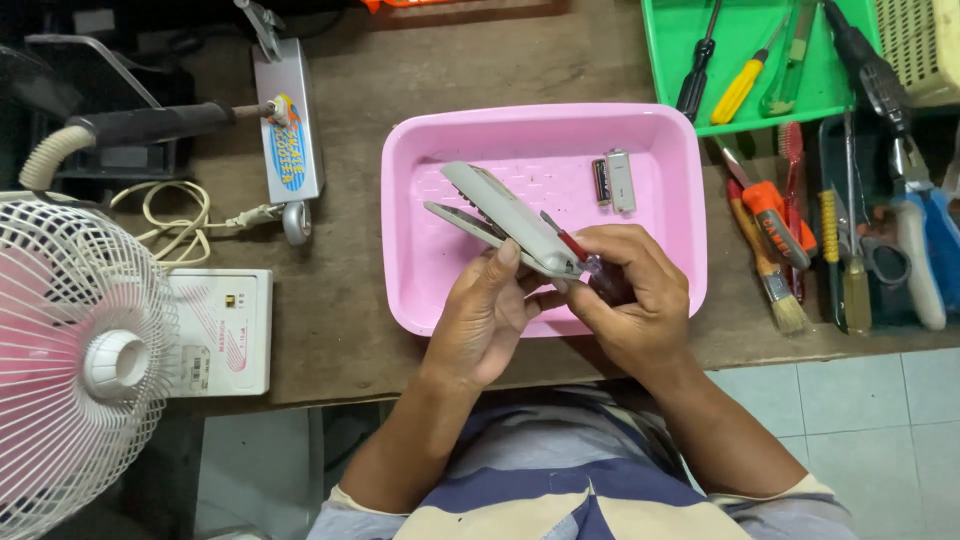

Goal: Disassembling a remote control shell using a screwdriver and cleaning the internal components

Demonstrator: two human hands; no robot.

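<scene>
Closest to us were our own forearms coming up out of the striped shirt (590,480). Our left hand (487,315) was clamped on the near end of a grey remote control (510,218), thumb pressed on top, holding it tilted over the pink tray (420,150). The remote's case looked split, with the upper shell lifted off the lower one at the far end. Our right hand (630,290) was clenched around a small red-handled screwdriver (572,243), its tip sitting right at the remote's near edge, just beside the left thumb.

A bit further in, inside the tray, two little grey pieces (614,181) lay side by side near the back wall; couldn't tell exactly what they were.

To the right of the tray we had a paintbrush (775,275), an orange-handled cutter (770,212) and scissors (905,255) lying on the wooden bench (340,330). Off to the left sat a white box (222,330) with a coiled cord, and a white fan (80,360) hanging over the bench edge.

Furthest back, a green tray (670,70) held a yellow-handled screwdriver (740,88) and a black one (697,75), and a soldering iron (150,125) rested by its stand.
</scene>
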